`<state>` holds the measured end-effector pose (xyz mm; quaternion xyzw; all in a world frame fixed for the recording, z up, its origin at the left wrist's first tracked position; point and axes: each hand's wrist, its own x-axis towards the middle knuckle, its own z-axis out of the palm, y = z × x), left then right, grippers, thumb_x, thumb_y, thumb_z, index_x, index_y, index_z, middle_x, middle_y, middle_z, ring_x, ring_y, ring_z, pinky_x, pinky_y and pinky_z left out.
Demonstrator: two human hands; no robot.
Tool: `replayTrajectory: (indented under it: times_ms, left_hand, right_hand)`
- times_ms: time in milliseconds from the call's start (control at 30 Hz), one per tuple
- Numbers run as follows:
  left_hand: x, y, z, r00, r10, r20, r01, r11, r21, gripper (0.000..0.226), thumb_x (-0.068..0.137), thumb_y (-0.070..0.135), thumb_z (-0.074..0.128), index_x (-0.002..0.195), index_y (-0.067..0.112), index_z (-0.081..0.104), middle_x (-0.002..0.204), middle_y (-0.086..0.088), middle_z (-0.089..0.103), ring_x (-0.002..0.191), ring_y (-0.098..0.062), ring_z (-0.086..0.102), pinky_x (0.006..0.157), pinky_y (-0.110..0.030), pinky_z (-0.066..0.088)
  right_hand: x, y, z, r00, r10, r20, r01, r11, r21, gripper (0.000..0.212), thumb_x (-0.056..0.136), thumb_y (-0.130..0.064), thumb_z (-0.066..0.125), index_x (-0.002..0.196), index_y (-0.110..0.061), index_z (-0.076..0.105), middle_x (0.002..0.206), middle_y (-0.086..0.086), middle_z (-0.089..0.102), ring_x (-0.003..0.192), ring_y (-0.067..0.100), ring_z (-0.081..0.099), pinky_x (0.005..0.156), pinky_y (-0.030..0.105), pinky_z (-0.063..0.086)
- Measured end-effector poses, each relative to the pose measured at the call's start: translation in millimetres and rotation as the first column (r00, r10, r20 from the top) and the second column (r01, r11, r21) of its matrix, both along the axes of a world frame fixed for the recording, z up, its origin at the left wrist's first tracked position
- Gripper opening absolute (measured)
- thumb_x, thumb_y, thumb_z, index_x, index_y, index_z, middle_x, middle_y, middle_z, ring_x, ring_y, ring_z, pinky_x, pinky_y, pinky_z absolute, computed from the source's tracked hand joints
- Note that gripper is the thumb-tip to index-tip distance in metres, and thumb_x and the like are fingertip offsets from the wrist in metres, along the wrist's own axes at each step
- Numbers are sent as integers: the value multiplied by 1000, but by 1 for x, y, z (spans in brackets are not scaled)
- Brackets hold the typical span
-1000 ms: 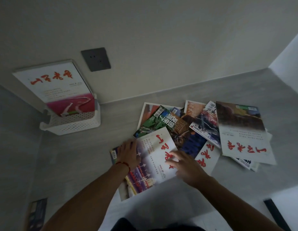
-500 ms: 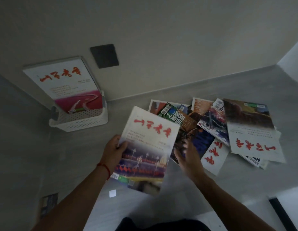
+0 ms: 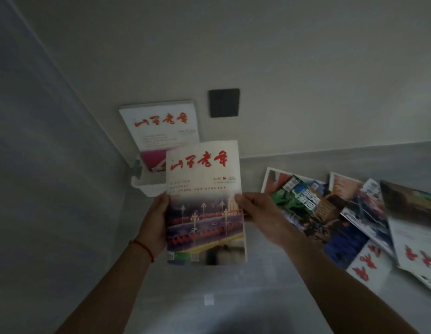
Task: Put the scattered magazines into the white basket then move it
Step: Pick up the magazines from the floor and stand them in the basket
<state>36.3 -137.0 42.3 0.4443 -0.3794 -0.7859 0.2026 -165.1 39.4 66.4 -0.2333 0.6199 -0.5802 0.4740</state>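
Head view, magazine (image 3: 204, 203) (upright) between both hands' fingers (image 3: 243, 200) — edges gripped

The held magazine (image 3: 204, 201) has a white upper cover with red brush lettering and a lower picture in purple, blue and orange with pale lamp posts. The magazine in the basket (image 3: 161, 131) is white too, with the same red lettering and a pink band below. The white basket (image 3: 151, 186) shows a pattern of small holes. On the wall sits a dark grey socket plate (image 3: 224, 102). The scattered magazines (image 3: 342, 213) on the grey floor (image 3: 270, 285) mix green, dark blue, brown and white covers, two with red lettering. A red string bracelet (image 3: 143, 249) circles the left wrist.
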Motion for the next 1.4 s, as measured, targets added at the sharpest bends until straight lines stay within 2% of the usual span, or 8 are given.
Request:
replayTrajectory:
  times_ms: [133, 267, 533, 633, 800, 1000, 1233, 1400]
  left_hand:
    - [7, -59, 29, 993, 94, -75, -105, 982, -156, 26, 100, 28, 52, 123, 16, 57, 131, -18, 64, 117, -40, 63, 95, -61, 52]
    - [5, -115, 63, 981, 153, -116, -186, 902, -389, 12, 92, 13, 57, 97, 21, 64, 107, -8, 71, 99, -29, 68, 78, -42, 57]
    - [-14, -190, 74, 950, 268, 163, -63, 672, -738, 4, 87, 16, 65, 88, 20, 65, 97, -5, 74, 97, -25, 71, 90, -46, 59]
    - [-23, -202, 57, 899, 358, 254, -43, 649, -760, 5, 85, 16, 67, 86, 20, 67, 92, -2, 75, 91, -20, 72, 87, -42, 60]
    - [-36, -216, 31, 836, 431, 340, -33, 656, -754, 9, 83, 13, 71, 90, 12, 74, 95, -10, 77, 87, -23, 73, 85, -42, 61]
    - [-46, -222, 10, 782, 470, 409, -59, 709, -703, 25, 84, 19, 73, 105, 6, 69, 108, -14, 74, 103, -29, 68, 94, -37, 56]
    - [-46, -226, 1, 881, 357, 310, -81, 761, -644, 25, 82, 5, 69, 106, 6, 63, 107, -10, 73, 98, -22, 69, 82, -31, 58]
    - [-34, -225, -3, 932, 225, 283, -18, 809, -587, 34, 79, -13, 59, 110, 0, 64, 107, -12, 72, 96, -22, 67, 78, -28, 55]
  right_hand:
    - [-9, -68, 26, 953, -2, -303, 4, 1000, 8, 37, 100, -24, 58, 91, 10, 66, 93, 33, 70, 78, 30, 69, 81, 60, 58]
    - [-20, -132, 53, 808, -54, -587, 72, 997, 7, 36, 98, -28, 60, 80, 3, 65, 84, 29, 67, 72, 35, 64, 78, 54, 54]
    - [-38, -205, 63, 647, -146, -748, 220, 975, 0, 24, 90, -21, 61, 74, -5, 66, 73, 12, 71, 71, 27, 67, 67, 38, 54]
    - [-38, -219, 44, 658, -158, -736, 278, 960, 42, 24, 88, -20, 62, 70, -6, 67, 70, 10, 70, 64, 21, 62, 62, 29, 46]
    - [-38, -236, 17, 725, -156, -671, 340, 928, 151, 17, 84, -15, 65, 75, -2, 73, 79, 19, 73, 80, 36, 71, 75, 45, 60]
    - [-34, -247, -2, 760, -88, -644, 313, 918, 245, 20, 86, -8, 59, 81, -13, 78, 74, 6, 72, 73, 25, 67, 61, 23, 47]
    - [-33, -246, -7, 817, -65, -573, 254, 933, 256, 21, 91, -20, 63, 108, -17, 75, 102, 6, 76, 90, 23, 71, 74, 30, 57]
    - [-29, -231, -3, 882, -40, -471, 163, 960, 225, 44, 92, -28, 66, 133, -17, 57, 118, -8, 63, 102, 17, 63, 82, 35, 58]
